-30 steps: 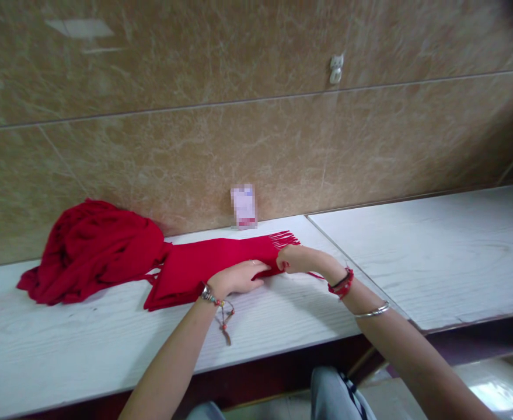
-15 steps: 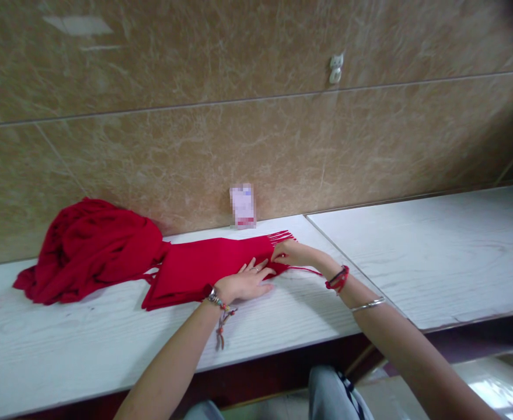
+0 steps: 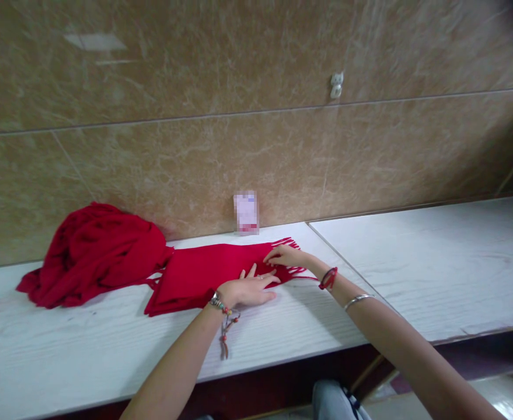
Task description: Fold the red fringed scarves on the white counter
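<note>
Bare forearms [image 3: 178, 360] cross the front edge of the white, wood-grained bench [image 3: 435, 262], converging.
The left hand [image 3: 250, 291] lies palm down, its fingers spread toward the right; the right hand [image 3: 285, 255], slightly nearer the back edge, curls downward with fingertips drawn together, pointing left.

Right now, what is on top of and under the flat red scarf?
The left hand spreads over the near edge of the scarf; the right hand is over its fringed end. The white table shows around it; anything directly beneath is covered.
</note>
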{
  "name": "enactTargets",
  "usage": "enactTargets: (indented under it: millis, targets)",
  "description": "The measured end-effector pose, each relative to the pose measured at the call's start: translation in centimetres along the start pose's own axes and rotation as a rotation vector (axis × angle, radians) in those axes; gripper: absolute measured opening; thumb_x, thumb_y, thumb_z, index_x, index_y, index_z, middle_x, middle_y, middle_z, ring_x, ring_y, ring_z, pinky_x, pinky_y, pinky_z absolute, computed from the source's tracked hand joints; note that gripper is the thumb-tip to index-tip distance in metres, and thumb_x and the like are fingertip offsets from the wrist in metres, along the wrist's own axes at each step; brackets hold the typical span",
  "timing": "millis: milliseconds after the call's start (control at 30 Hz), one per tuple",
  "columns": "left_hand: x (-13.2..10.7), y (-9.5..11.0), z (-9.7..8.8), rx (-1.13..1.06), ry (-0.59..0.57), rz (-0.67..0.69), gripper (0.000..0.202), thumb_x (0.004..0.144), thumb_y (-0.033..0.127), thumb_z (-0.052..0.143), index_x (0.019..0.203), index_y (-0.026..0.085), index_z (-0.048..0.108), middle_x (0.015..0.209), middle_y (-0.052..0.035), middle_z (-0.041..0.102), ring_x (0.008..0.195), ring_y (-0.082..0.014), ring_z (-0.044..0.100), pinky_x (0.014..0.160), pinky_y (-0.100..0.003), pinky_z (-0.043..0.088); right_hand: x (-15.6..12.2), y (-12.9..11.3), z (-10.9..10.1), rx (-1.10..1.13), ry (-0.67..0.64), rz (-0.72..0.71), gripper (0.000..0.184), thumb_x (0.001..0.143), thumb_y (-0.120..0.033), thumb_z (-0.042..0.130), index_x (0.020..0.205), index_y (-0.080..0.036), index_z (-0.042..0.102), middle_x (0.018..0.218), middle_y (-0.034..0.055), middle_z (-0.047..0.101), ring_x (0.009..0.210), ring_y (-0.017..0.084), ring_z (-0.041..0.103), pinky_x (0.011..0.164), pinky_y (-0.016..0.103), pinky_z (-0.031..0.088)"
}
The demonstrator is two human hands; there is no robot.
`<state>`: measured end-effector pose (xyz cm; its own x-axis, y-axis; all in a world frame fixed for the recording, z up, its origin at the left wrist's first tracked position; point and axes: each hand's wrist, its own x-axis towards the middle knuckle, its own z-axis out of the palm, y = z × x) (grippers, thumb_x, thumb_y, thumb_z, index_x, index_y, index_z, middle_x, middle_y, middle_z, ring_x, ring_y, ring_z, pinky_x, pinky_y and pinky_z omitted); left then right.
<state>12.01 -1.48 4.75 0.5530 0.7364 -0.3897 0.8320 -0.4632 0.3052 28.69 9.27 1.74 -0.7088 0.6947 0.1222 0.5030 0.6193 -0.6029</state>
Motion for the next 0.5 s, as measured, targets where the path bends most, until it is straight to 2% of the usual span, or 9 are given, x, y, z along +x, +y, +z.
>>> enactTargets:
  millis: [67, 133, 233, 300, 400, 433, 500]
  targets:
    - [-0.1, 0.1, 0.0, -0.007, 0.002, -0.015, 0.05, 0.087, 0.048, 0.034, 0.134, 0.033, 0.03, 0.149, 0.0009, 0.013, 0.134, -0.0357, -0.001, 0.1, -0.064, 0.004, 1.2, 0.6, 0.0, 0.123, -0.019, 0.112, 0.03, 0.076, -0.006, 0.045, 0.093, -0.014, 0.069, 0.083, 0.0047, 0.071, 0.074, 0.014, 0.064, 0.069, 0.024, 0.05]
    - [-0.1, 0.2, 0.0, -0.007, -0.005, -0.02, 0.05, 0.086, 0.049, 0.034, 0.134, 0.034, 0.03, 0.149, 0.0023, 0.012, 0.133, -0.0369, 0.0, 0.099, -0.065, 0.005, 2.0, 1.3, -0.6, 0.168, 0.048, 0.208, 0.03, 0.076, -0.006, 0.045, 0.092, -0.013, 0.069, 0.082, 0.0056, 0.071, 0.074, 0.015, 0.064, 0.07, 0.025, 0.05]
    - [-0.2, 0.2, 0.0, -0.003, 0.001, -0.023, 0.051, 0.085, 0.048, 0.036, 0.134, 0.033, 0.031, 0.149, 0.0028, 0.011, 0.133, -0.0371, 0.0, 0.1, -0.063, 0.007, 2.3, 1.7, -1.6, 0.176, 0.134, 0.237, 0.026, 0.076, -0.006, 0.049, 0.092, -0.012, 0.069, 0.084, 0.0064, 0.071, 0.078, 0.016, 0.063, 0.074, 0.027, 0.05]
    - [-0.1, 0.1, 0.1, -0.004, 0.012, -0.016, 0.051, 0.085, 0.048, 0.037, 0.133, 0.033, 0.031, 0.149, 0.0027, 0.012, 0.134, -0.0367, 0.001, 0.1, -0.063, 0.008, 2.2, 1.4, -1.5, 0.338, 0.06, 0.213, 0.025, 0.078, -0.01, 0.05, 0.095, -0.012, 0.068, 0.086, 0.007, 0.071, 0.079, 0.015, 0.064, 0.076, 0.027, 0.051]
    - [0.0, -0.1, 0.3, -0.003, 0.02, -0.011, 0.052, 0.084, 0.049, 0.038, 0.133, 0.033, 0.032, 0.149, 0.0014, 0.015, 0.134, -0.0361, 0.003, 0.1, -0.063, 0.008, 2.3, 0.9, -0.5, 0.645, -0.197, 0.219, 0.022, 0.081, -0.015, 0.05, 0.095, -0.011, 0.067, 0.085, 0.008, 0.07, 0.077, 0.015, 0.065, 0.076, 0.028, 0.052]
    - [0.1, -0.2, 0.3, -0.001, 0.02, -0.013, 0.052, 0.084, 0.049, 0.038, 0.133, 0.033, 0.031, 0.149, 0.001, 0.016, 0.134, -0.0361, 0.003, 0.1, -0.063, 0.009, 2.6, 0.9, -0.3, 0.688, -0.232, 0.232, 0.022, 0.081, -0.015, 0.05, 0.094, -0.011, 0.067, 0.087, 0.0083, 0.07, 0.079, 0.015, 0.065, 0.077, 0.028, 0.052]
    - [0.1, -0.1, 0.3, -0.003, 0.017, -0.015, 0.053, 0.083, 0.048, 0.039, 0.133, 0.033, 0.03, 0.149, 0.0005, 0.015, 0.134, -0.0364, 0.004, 0.1, -0.063, 0.009, 3.5, 1.3, -0.3, 0.657, -0.144, 0.275, 0.023, 0.08, -0.012, 0.05, 0.097, -0.01, 0.066, 0.094, 0.0101, 0.069, 0.086, 0.016, 0.064, 0.082, 0.029, 0.05]
